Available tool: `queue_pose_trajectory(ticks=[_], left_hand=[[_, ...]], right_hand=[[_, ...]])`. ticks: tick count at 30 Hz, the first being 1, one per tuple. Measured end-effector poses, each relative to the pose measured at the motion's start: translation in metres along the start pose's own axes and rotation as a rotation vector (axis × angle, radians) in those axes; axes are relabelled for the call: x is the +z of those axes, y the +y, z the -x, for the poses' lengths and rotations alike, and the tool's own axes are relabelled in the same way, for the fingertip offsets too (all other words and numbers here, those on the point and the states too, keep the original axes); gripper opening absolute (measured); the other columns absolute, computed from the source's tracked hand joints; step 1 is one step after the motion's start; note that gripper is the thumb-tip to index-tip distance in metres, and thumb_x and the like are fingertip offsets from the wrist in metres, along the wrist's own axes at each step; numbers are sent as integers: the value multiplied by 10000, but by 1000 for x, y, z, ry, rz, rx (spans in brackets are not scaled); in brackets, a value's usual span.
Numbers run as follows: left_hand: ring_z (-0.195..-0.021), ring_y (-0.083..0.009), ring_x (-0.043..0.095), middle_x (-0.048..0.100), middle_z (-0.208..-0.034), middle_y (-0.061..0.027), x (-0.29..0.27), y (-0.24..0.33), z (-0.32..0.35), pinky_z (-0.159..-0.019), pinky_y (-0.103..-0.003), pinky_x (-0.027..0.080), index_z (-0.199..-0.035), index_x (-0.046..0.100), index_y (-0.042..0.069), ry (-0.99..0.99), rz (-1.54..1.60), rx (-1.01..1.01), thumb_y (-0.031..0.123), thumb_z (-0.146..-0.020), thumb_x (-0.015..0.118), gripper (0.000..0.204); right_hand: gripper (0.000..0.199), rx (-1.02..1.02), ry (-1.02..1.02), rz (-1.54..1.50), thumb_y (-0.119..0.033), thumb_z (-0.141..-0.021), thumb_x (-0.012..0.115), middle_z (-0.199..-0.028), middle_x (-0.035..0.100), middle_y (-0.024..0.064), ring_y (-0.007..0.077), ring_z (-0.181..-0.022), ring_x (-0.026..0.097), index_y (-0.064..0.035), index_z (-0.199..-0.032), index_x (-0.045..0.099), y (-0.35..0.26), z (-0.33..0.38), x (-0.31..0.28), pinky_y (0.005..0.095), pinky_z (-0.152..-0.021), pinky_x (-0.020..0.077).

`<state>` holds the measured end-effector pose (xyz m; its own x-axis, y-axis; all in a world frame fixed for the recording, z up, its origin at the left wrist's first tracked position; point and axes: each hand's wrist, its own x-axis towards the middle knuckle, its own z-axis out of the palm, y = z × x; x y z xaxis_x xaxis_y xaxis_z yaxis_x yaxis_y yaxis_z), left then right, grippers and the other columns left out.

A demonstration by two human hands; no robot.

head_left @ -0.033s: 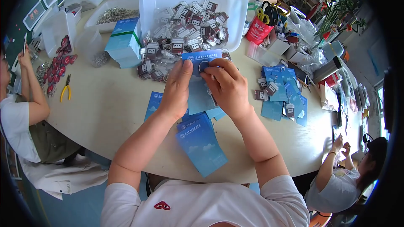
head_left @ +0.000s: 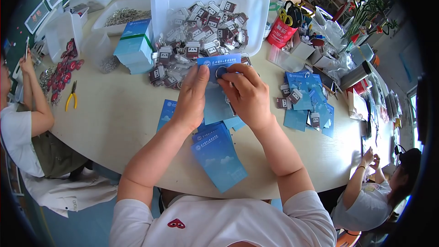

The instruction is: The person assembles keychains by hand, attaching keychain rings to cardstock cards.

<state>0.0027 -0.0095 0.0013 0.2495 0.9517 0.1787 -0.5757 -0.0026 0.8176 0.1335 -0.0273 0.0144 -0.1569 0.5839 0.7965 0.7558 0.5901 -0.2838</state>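
Note:
My left hand (head_left: 191, 99) is closed on the left edge of a blue printed card (head_left: 214, 107), thumb on its face. The fingers of my right hand (head_left: 250, 95) pinch a metal key ring (head_left: 219, 71) against the card's upper part. Part of a charm shows low on the card beside my right hand; the rest is hidden. Below my hands lie several loose blue cards (head_left: 220, 162) in an overlapping pile. Just beyond them, brown-and-white keychains (head_left: 165, 55) spill in front of a white plastic bin (head_left: 160, 0) heaped with more.
Left of the bin stands a banded stack of cards (head_left: 135, 48). Yellow-handled pliers (head_left: 72, 96) lie farther left, near red charms (head_left: 61, 75). Cards with keychains (head_left: 306, 98) are piled at right, below a red cup of scissors (head_left: 281, 34). Other people sit around the table.

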Motion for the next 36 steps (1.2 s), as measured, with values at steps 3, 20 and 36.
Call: queue_pose_trajectory(ticks=[3, 20, 36], left_hand=[[-896, -60, 506, 567, -944, 24, 0, -2, 0, -800, -236, 411, -1004, 558, 116, -21, -93, 126, 321, -938, 431, 250], [-959, -91, 481, 523, -1044, -13, 1, -1, 2, -857, -255, 393, -1115, 479, 95, 12, -72, 132, 290, -959, 375, 271], [-890, -106, 523, 552, -993, -61, 0, -1, -1, -815, -259, 418, -1106, 480, 14, 170, -146, 246, 267, -967, 351, 316]], right_hand=[[130, 10, 13, -21, -91, -701, 695, -791, 552, 35, 197, -555, 567, -64, -774, 591, -1, 2, 3, 315, -470, 461], [200, 154, -77, -117, -144, -722, 694, -657, 562, 72, 225, -512, 576, -52, -772, 523, -6, -2, -9, 313, -447, 453], [382, 59, 205, -303, -190, -696, 752, -614, 442, 33, 145, -545, 427, -51, -691, 396, 15, -5, 9, 261, -503, 363]])
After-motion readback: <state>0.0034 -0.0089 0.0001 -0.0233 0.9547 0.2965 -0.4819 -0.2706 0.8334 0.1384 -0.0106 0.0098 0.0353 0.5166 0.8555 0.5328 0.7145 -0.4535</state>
